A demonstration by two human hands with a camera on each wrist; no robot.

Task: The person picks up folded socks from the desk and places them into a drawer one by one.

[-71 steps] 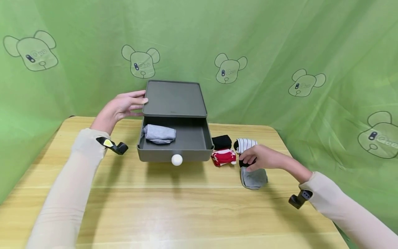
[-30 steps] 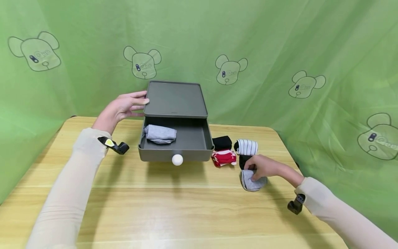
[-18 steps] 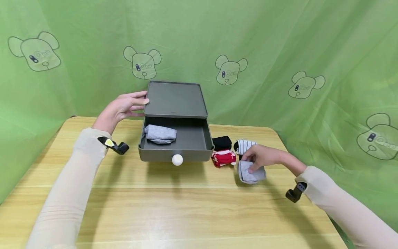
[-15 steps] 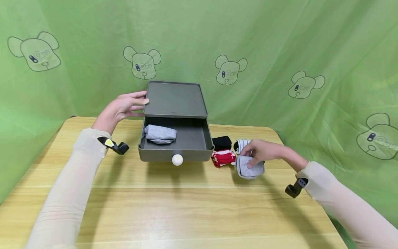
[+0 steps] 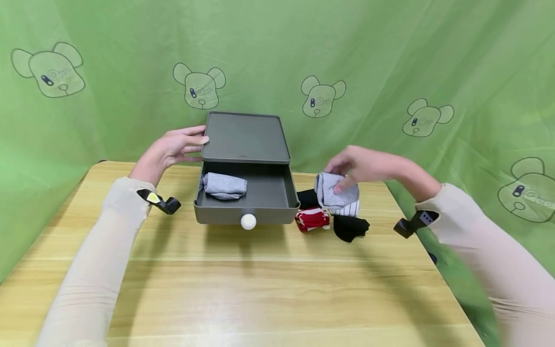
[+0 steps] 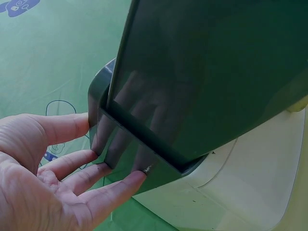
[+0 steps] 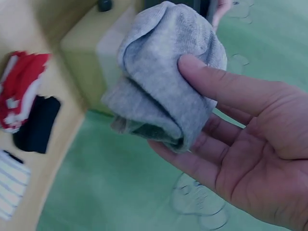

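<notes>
My right hand (image 5: 368, 166) pinches a folded grey sock (image 5: 336, 193) between thumb and fingers, up over the other socks. In the right wrist view the thumb lies on the ribbed grey fabric (image 7: 163, 82), fingers underneath. My left hand (image 5: 171, 148) touches the left side of a dark grey drawer box (image 5: 247, 137); in the left wrist view its extended fingertips (image 6: 137, 177) meet the glossy side wall. The drawer (image 5: 270, 193) is pulled out, with a white round knob (image 5: 248, 221) in front. A rolled grey sock (image 5: 224, 186) lies in its left part.
Right of the drawer lie a black folded sock (image 5: 307, 198), a red-and-white one (image 5: 313, 220), a white striped one (image 5: 348, 210) partly hidden by the held sock, and another black one (image 5: 349, 227). A green curtain (image 5: 368, 58) hangs behind the wooden table (image 5: 243, 299).
My right hand came down on the grey sock, took hold of it, and lifted it up and leftward, uncovering the black sock beneath. The left hand has stayed at the box.
</notes>
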